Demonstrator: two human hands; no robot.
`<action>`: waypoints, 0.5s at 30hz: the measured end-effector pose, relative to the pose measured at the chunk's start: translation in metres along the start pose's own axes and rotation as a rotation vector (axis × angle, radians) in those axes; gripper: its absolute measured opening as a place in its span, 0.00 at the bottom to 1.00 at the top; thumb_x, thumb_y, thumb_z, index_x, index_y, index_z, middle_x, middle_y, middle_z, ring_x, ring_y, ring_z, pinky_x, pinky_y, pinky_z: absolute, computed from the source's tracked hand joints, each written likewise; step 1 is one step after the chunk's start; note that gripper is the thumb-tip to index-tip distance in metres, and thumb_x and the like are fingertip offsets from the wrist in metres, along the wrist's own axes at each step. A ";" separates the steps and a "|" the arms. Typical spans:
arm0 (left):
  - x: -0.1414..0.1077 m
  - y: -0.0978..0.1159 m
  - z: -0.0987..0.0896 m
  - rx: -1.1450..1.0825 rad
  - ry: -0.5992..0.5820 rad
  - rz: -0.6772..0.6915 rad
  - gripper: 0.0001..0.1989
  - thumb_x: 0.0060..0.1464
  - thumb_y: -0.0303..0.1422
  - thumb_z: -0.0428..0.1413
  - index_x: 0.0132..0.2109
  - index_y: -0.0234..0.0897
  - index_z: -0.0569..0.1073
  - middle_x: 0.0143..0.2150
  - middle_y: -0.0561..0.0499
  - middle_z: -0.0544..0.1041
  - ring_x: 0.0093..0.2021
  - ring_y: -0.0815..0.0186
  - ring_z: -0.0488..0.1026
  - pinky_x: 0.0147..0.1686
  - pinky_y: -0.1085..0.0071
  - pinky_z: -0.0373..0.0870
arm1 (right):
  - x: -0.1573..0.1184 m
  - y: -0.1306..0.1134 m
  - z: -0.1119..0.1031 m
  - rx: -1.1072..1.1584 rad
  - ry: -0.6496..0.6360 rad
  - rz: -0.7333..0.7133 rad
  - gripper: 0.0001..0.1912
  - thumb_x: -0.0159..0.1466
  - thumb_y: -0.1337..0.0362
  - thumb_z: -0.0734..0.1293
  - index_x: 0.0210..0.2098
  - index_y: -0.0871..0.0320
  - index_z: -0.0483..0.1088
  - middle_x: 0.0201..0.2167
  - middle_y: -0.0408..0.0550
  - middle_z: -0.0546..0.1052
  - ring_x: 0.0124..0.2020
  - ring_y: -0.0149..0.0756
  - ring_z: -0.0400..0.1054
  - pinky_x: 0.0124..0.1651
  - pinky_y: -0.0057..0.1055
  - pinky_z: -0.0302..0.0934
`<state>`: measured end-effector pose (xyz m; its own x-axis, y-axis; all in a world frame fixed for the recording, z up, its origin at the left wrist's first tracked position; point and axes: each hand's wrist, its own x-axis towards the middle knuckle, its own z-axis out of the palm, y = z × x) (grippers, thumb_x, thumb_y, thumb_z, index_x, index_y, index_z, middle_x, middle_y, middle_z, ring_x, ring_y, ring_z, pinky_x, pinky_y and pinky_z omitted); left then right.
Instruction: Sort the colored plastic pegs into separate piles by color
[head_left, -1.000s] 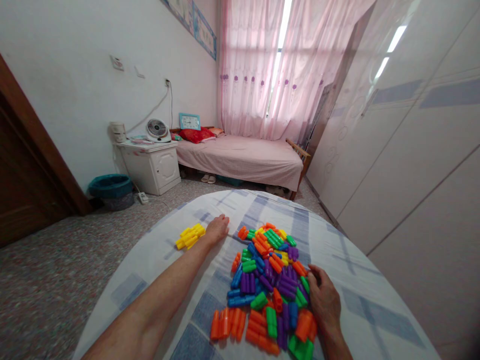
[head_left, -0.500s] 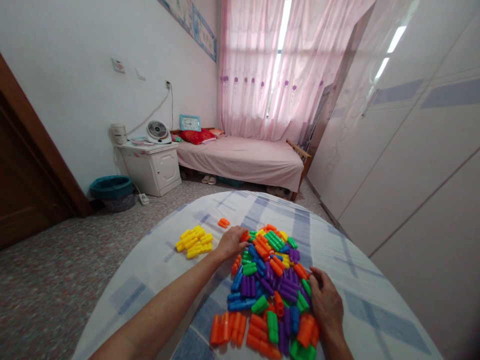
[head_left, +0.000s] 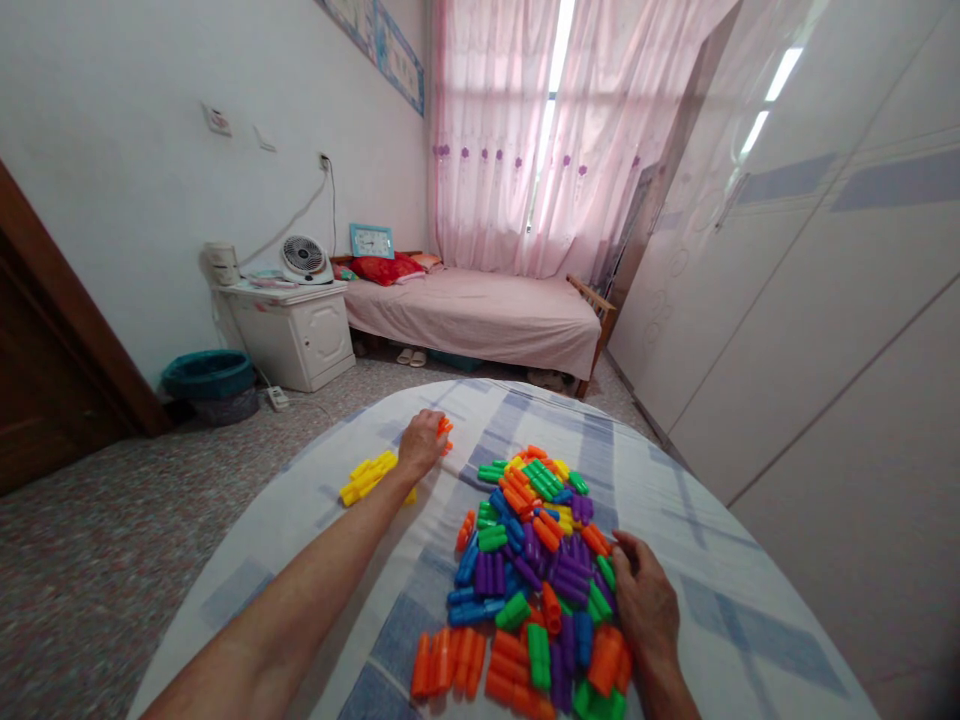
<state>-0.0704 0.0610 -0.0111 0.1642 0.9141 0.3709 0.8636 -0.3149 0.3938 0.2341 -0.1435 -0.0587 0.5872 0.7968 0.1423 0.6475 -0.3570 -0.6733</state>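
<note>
A mixed heap of plastic tube-shaped building blocks (head_left: 525, 560) in orange, green, blue, purple and yellow lies on the table. My left hand (head_left: 421, 443) is beyond the heap to the left, its fingers closed on an orange block (head_left: 445, 428). The fingers partly hide that block and the orange one lying there. Just below, my left wrist covers part of a group of yellow blocks (head_left: 367, 476). At the heap's right edge rests my right hand (head_left: 648, 605), its fingers loosely apart beside green and purple blocks, seemingly holding nothing.
A checked cloth covers the round-edged table (head_left: 742, 620). Past it stand a bed (head_left: 480, 310), a white bedside cabinet (head_left: 292, 335) with a fan (head_left: 304, 258), and a bin (head_left: 210, 385). A white wardrobe (head_left: 810, 300) lines the right side.
My left hand has moved from the heap's upper left edge away to the left, carrying an orange block to the separate orange one. My right hand has stayed by the heap.
</note>
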 end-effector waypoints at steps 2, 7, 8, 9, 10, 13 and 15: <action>0.006 -0.010 0.003 0.016 -0.054 -0.047 0.10 0.54 0.28 0.49 0.42 0.34 0.71 0.44 0.43 0.73 0.45 0.60 0.70 0.47 0.65 0.66 | 0.000 -0.001 0.000 -0.004 -0.004 0.004 0.24 0.59 0.50 0.52 0.46 0.55 0.68 0.47 0.51 0.73 0.47 0.44 0.66 0.48 0.38 0.57; 0.000 -0.007 0.008 0.018 -0.117 -0.048 0.13 0.54 0.28 0.49 0.46 0.32 0.71 0.47 0.41 0.73 0.49 0.57 0.69 0.49 0.62 0.64 | 0.001 -0.001 0.000 -0.005 -0.007 0.019 0.23 0.59 0.51 0.53 0.46 0.55 0.68 0.47 0.50 0.73 0.47 0.43 0.66 0.48 0.37 0.58; -0.004 -0.001 0.007 0.014 -0.103 -0.031 0.15 0.55 0.28 0.48 0.50 0.32 0.69 0.51 0.39 0.71 0.54 0.56 0.66 0.53 0.61 0.61 | 0.001 -0.002 -0.001 -0.004 -0.005 0.022 0.23 0.59 0.51 0.53 0.46 0.55 0.68 0.47 0.50 0.73 0.47 0.43 0.66 0.48 0.37 0.57; -0.008 0.008 0.005 0.004 -0.096 -0.003 0.17 0.55 0.28 0.48 0.52 0.31 0.67 0.54 0.39 0.68 0.56 0.57 0.63 0.56 0.61 0.58 | 0.001 -0.002 -0.001 -0.005 -0.004 0.026 0.23 0.59 0.51 0.53 0.46 0.55 0.68 0.47 0.50 0.73 0.47 0.43 0.66 0.48 0.37 0.57; -0.012 0.017 0.004 -0.013 -0.101 0.035 0.18 0.56 0.29 0.48 0.53 0.32 0.66 0.55 0.40 0.68 0.57 0.58 0.62 0.57 0.62 0.56 | 0.001 -0.002 -0.001 -0.005 -0.002 0.028 0.23 0.59 0.52 0.53 0.46 0.55 0.68 0.47 0.50 0.73 0.47 0.43 0.66 0.48 0.37 0.57; -0.027 0.050 0.002 -0.085 -0.177 0.174 0.17 0.56 0.37 0.50 0.52 0.37 0.68 0.52 0.48 0.72 0.53 0.65 0.67 0.54 0.72 0.60 | 0.001 -0.002 -0.001 -0.001 0.000 0.023 0.23 0.59 0.52 0.53 0.46 0.55 0.68 0.47 0.50 0.73 0.47 0.44 0.66 0.48 0.38 0.57; -0.039 0.071 0.005 -0.138 -0.243 0.260 0.21 0.54 0.43 0.52 0.52 0.39 0.69 0.50 0.49 0.73 0.50 0.65 0.69 0.51 0.73 0.64 | 0.001 -0.002 -0.001 0.001 -0.004 0.020 0.23 0.59 0.52 0.53 0.46 0.55 0.68 0.47 0.50 0.73 0.47 0.44 0.66 0.48 0.38 0.57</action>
<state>-0.0135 0.0045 -0.0014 0.4918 0.8279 0.2697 0.7085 -0.5605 0.4288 0.2342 -0.1425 -0.0565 0.5985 0.7911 0.1261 0.6352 -0.3726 -0.6765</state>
